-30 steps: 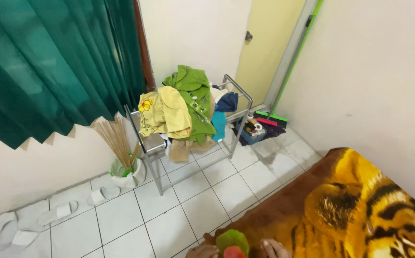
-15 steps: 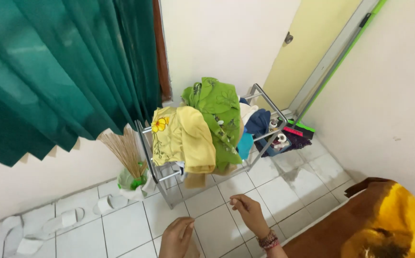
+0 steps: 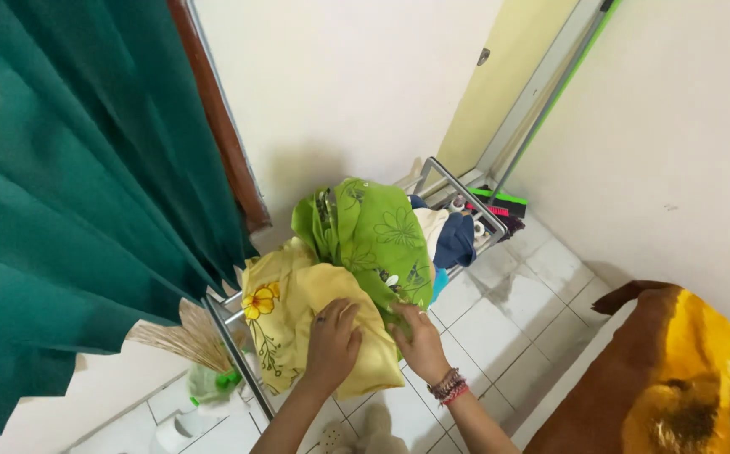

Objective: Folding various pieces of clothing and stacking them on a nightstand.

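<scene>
left hand (image 3: 331, 343) grips yellow cloth (image 3: 298, 311) | right hand (image 3: 420, 340) grips green cloth (image 3: 378, 231) | rack (image 3: 466, 189)

Your left hand (image 3: 331, 343) and right hand (image 3: 420, 340) are pressed against the heap on the metal drying rack (image 3: 453, 181), so there is no gap in front of them: the yellow flowered cloth (image 3: 285, 307) and the green patterned cloth (image 3: 378, 231) fill that space. To your left, the dark green pleated curtain (image 3: 71, 193) and a bundle of dry broom straw (image 3: 184, 336) crowd the rack's corner. To the right, bare white floor tiles (image 3: 508, 315) leave open room, bounded nearer by the brown and yellow tiger-print blanket (image 3: 676, 378).
</scene>
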